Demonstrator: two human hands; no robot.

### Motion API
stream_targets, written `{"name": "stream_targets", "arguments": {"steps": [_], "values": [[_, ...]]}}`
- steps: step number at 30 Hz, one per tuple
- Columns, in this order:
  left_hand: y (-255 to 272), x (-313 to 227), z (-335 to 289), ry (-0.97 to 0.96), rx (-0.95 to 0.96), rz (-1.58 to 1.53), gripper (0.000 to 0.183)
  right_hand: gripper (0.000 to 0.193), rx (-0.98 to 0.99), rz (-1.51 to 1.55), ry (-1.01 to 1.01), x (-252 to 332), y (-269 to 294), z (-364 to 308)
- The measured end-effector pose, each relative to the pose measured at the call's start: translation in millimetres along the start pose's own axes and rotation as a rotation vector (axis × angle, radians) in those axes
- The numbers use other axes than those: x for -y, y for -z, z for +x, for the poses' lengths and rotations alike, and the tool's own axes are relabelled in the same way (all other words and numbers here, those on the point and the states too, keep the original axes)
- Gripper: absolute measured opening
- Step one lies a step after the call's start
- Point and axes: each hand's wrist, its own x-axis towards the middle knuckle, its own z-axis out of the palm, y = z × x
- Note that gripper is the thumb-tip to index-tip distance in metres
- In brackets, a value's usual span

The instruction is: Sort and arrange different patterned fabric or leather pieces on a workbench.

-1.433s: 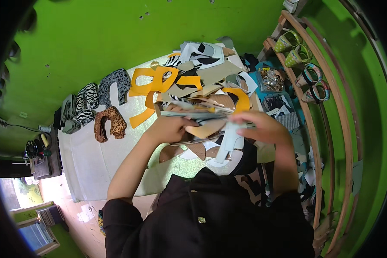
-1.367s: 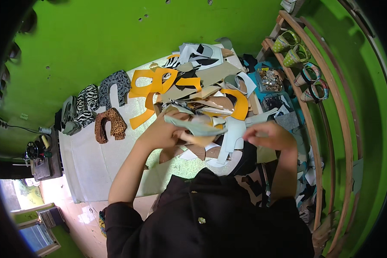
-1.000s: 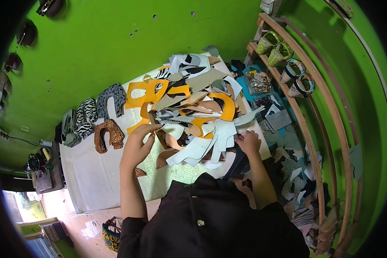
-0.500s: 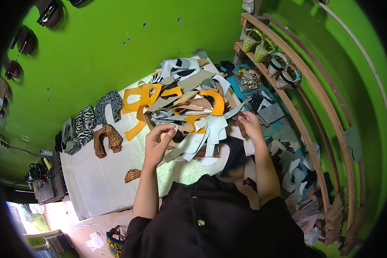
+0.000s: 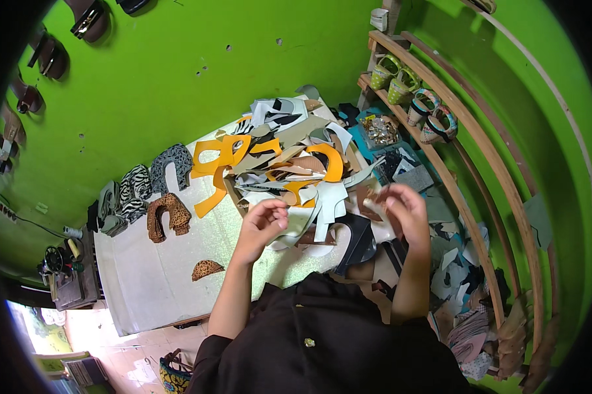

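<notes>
My left hand (image 5: 264, 226) is raised over the near left side of the scrap pile, fingers curled to the thumb; whatever they pinch is too small to make out. Across from it, my right hand (image 5: 408, 210) is closed above the pile's right side. A small tan edge shows at its fingertips, but its kind is unclear. Between and beyond the hands lies a heap of cut material scraps (image 5: 302, 157), white, grey and yellow. Leopard-print U-shaped pieces (image 5: 168, 217) are stacked at the left, with a leopard-print half-round piece (image 5: 207, 270) nearer me.
The pale table (image 5: 132, 282) also bears zebra-print pieces (image 5: 135, 190) and grey patterned U-shaped pieces (image 5: 171, 167). At the right stands a wooden rack (image 5: 454, 108) with small sandals (image 5: 401, 88); a tub of metallic bits (image 5: 380, 131) and more scraps (image 5: 454, 269) lie beside it.
My left hand has shifted right, and my right hand has moved slightly right and turned. The brown leopard-print piece seen in my right hand before is no longer clearly visible.
</notes>
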Motion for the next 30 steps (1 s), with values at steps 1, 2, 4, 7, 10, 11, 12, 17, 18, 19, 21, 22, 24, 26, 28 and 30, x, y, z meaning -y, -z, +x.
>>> {"name": "stream_targets", "arguments": {"steps": [1, 2, 4, 7, 10, 11, 12, 17, 18, 19, 21, 22, 24, 26, 28, 30], "values": [[6.0, -0.4, -4.2, 0.012, 0.1, 0.048, 0.049, 0.022, 0.143, -0.108, -0.137, 14.1, -4.1, -9.0], [-3.9, -6.7, -4.0, -0.038, 0.15, 0.161, 0.059, 0.023, 0.267, -0.174, 0.065, 18.2, -17.2, -14.9], [-10.8, -19.5, -12.2, -0.063, 0.222, 0.406, 0.085, 0.031, 0.574, -0.305, 0.008, 35.2, -40.8, -18.1], [-10.1, -29.8, -22.4, -0.045, 0.387, 0.537, 0.075, 0.044, 0.757, -0.362, 0.001, 24.8, -69.6, -17.0], [20.9, -17.5, -45.3, 0.086, 0.398, 0.464, 0.043, 0.05, 0.778, -0.322, -0.033, 26.2, -102.1, -13.9], [36.8, -8.1, -57.0, 0.208, 0.398, 0.406, 0.032, 0.051, 0.748, -0.363, -0.063, 22.6, -112.1, -12.7], [44.9, -6.4, -65.7, 0.198, 0.375, 0.406, 0.032, 0.049, 0.688, -0.298, -0.101, 13.1, -118.1, -12.4], [100.6, -19.5, -110.3, 0.142, -0.211, 0.002, 0.016, 0.043, 0.625, -0.228, -0.037, -28.6, -176.5, 9.3], [102.3, -22.0, -111.9, 0.017, -0.381, 0.014, 0.019, 0.04, 0.639, -0.285, -0.058, -31.8, -190.6, 12.1], [106.8, -33.2, -115.3, -0.012, -0.442, -0.077, 0.019, 0.036, 0.651, -0.342, -0.079, -35.4, -205.7, 14.8], [124.8, -43.0, -123.5, -0.03, -0.635, -0.077, 0.017, 0.02, 0.689, -0.302, -0.171, -48.7, -240.2, 19.1], [132.5, -53.8, -128.3, -0.021, -0.66, -0.086, 0.016, 0.018, 0.692, -0.259, -0.189, -55.4, -258.3, 22.3], [153.3, -61.5, -136.0, -0.024, -0.739, 0.021, 0.016, 0.014, 0.634, -0.114, -0.177, -73.6, -295.0, 24.3], [174.4, -62.1, -133.3, -0.055, -0.861, 0.174, 0.017, 0.015, 0.565, -0.175, -0.096, -114.1, -317.1, 33.7], [205.3, -52.4, -137.7, -0.136, -0.983, 0.333, 0.018, 0.017, 0.486, -0.191, -0.073, -137.5, -346.1, 37.2], [241.4, -43.0, -136.0, -0.182, -0.994, 0.396, 0.018, 0.021, 0.487, -0.321, -0.046, -179.3, -359.8, 50.6]]}}
